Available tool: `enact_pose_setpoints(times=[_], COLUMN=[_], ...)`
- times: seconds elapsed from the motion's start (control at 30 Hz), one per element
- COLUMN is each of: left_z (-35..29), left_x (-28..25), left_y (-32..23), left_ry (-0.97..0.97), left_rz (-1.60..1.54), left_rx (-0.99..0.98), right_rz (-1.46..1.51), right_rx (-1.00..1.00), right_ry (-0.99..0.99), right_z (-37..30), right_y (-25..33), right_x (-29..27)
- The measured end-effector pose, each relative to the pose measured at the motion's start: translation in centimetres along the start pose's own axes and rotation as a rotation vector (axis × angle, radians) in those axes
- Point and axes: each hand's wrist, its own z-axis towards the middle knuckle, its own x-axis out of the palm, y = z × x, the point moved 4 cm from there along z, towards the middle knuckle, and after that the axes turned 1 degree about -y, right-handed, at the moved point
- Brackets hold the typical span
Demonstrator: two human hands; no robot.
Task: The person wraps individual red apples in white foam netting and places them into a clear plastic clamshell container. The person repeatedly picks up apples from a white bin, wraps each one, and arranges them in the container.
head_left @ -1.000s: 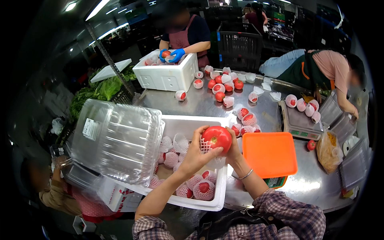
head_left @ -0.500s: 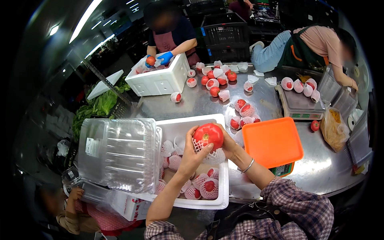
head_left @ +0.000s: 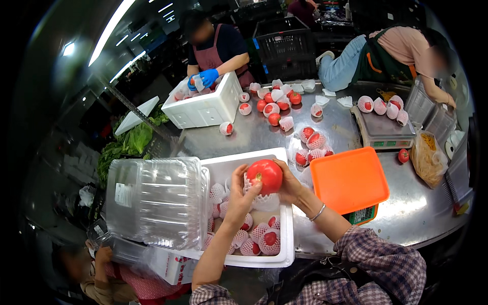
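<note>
A large red tomato [head_left: 265, 175] is held between my two hands above an open white foam box. My left hand [head_left: 239, 195] grips its left side, with the thumb across the front near the stem scar. Around the right side curl the fingers of my right hand [head_left: 290, 184]. A white foam net sleeve [head_left: 265, 202] hangs below the tomato; how much of it still wraps the underside is hidden. Inside the foam box [head_left: 291, 229] lie several tomatoes in pinkish-white net sleeves [head_left: 269, 241].
Stacked clear plastic trays [head_left: 170, 203] cover the box's left side. To the right, an orange tray [head_left: 348, 180] rests on a scale. Netted and bare tomatoes [head_left: 274, 119] lie across the metal table [head_left: 244, 134]. A blue-gloved co-worker [head_left: 218, 56] handles produce at another foam box [head_left: 203, 109].
The tomato has turned in my hands, its stem scar now lower and further left. Less of the net shows on its front. Across the table, the co-worker's gloved hands now hold something white.
</note>
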Motion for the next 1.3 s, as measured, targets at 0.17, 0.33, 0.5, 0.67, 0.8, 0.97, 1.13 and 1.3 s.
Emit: enact_pose_setpoints(times=[0.17, 0.33, 0.5, 0.67, 0.8, 0.97, 1.13, 1.3], left_z=[0.7, 1.4, -2.6, -2.8, -2.0, -1.9, -3.0, -2.9], left_x=[-1.6, -0.9, -0.2, -0.7, 1.0, 0.9, -0.5, 1.7], left_y=[0.6, -1.1, -2.4, -2.5, -3.9, -1.1, -0.2, -1.4], left_ry=[-0.149, -0.148, -0.211, -0.230, -0.232, -0.216, -0.208, -0.050], left_rz=[0.346, 0.455, 0.920, 0.970, 0.829, 0.219, 0.570, 0.976], left_rx=[0.056, 0.111, 0.825, 0.699, 0.696, 0.431, 0.622, 1.142], right_rz=[-0.064, -1.012, -0.983, -1.162, -1.074, -1.077, -1.275, -1.343], right_rx=[-0.080, -0.430, -0.509, -0.924, -1.035, -1.155, -1.253, -1.273], right_ry=[0.073, -0.028, 0.018, -0.086, -0.129, -0.105, -0.184, -0.181], right_z=[-0.2, -0.7, -3.0, -4.4, -5.6, -5.8, -5.8, -5.4], right_y=[1.7, 3.9, 2.5, 2.8, 3.8, 3.6, 4.3, 4.1], right_x=[-1.5, -1.8, 3.3, 5.1, 6.0, 6.6, 5.1, 4.4])
